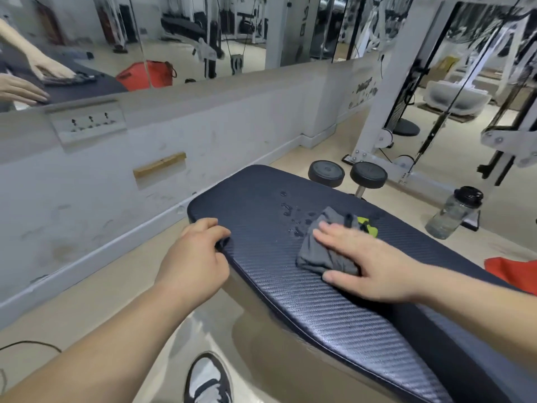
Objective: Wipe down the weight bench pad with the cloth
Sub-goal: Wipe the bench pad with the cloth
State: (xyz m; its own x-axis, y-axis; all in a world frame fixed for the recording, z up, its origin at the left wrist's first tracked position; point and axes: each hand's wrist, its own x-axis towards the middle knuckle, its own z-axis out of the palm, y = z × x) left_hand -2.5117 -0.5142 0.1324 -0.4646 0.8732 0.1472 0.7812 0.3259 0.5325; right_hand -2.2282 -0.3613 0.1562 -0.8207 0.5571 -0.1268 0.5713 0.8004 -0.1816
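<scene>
On dark textured weight bench pad (305, 289), mid-surface: crumpled grey cloth with yellow-green trim (321, 251), pinned under flat, open-fingered right hand (374, 266). Water droplets (293, 215) just beyond. Left hand (194, 257) curled, gripping pad's near edge.

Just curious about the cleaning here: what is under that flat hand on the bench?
Under the right hand lies a grey cloth, pressed flat on the dark bench pad. Water droplets sit just beyond it. Any wetness beneath the cloth is covered from view.

Bare pad (252, 196) beyond droplets (293, 216); dumbbell (347, 173) behind
</scene>
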